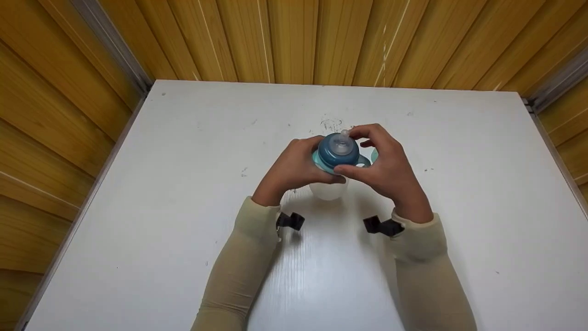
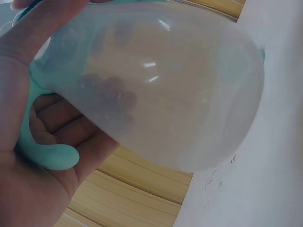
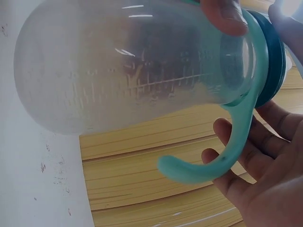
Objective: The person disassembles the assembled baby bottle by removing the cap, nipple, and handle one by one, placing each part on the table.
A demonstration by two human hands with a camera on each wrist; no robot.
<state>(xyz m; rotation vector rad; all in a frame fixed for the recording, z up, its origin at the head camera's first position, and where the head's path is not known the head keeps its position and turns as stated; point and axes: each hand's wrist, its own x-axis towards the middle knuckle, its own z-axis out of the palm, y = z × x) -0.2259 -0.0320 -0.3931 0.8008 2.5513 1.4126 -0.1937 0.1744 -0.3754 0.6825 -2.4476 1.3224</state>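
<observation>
The work surface is a white tabletop [image 1: 138, 230], its far edge running parallel to the rear wall [image 1: 294, 41]. The rear wall, left wall [image 1: 50, 138] and right wall [image 1: 569, 124] are clad in yellow-brown wood-grain panelling, divided into planks by dark grooves. Plank direction: upright on the rear wall. Narrow bright streaks [image 1: 264, 41] mark several planks. A grey left corner post [image 1: 115, 46] and a grey right corner post [image 1: 558, 85] stand at the wall junctions, near the far corners of the tabletop. Dark scuff marks [image 1: 331, 124] and smaller specks are scattered across the white finish. Lighting: a glossy reflection [image 1: 298, 285] shows on the near part of the tabletop; in the right wrist view, a bright light spot [image 3: 289, 6] appears at the upper right corner.
</observation>
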